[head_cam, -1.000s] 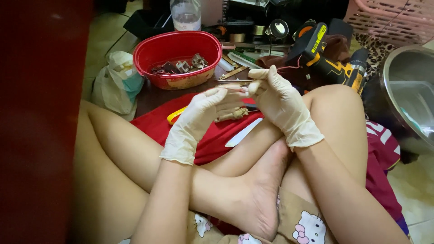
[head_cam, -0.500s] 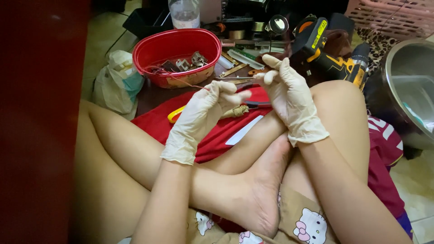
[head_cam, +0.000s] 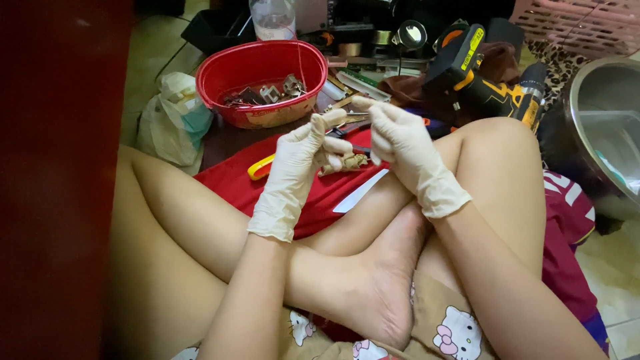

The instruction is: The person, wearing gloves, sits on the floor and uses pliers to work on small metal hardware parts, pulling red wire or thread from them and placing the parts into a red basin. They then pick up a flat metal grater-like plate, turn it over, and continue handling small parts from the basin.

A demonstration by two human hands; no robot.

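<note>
Both gloved hands have drawn closer together since a moment ago; the left hand (head_cam: 300, 157) pinches a small brownish piece (head_cam: 350, 162), and the right hand (head_cam: 400, 143) is curled beside it, its grip hidden. Wrists bend inward above crossed legs. Behind, a red bowl (head_cam: 230, 73) holds metal bits beside a white plastic bag (head_cam: 170, 120).

1. I see the left hand (head_cam: 297, 157) and right hand (head_cam: 400, 143) meeting above the crossed legs, a small piece (head_cam: 347, 162) between their grips.
2. Cloth (head_cam: 320, 193) lies under the hands, on the lap.
3. Bowl (head_cam: 261, 80) sits behind the left hand, metal parts (head_cam: 267, 93) in it.
4. Plastic bag (head_cam: 172, 120) lies left of the bowl.
5. Drill (head_cam: 487, 83) behind the right hand; metal basin (head_cam: 603, 133) far right.
</note>
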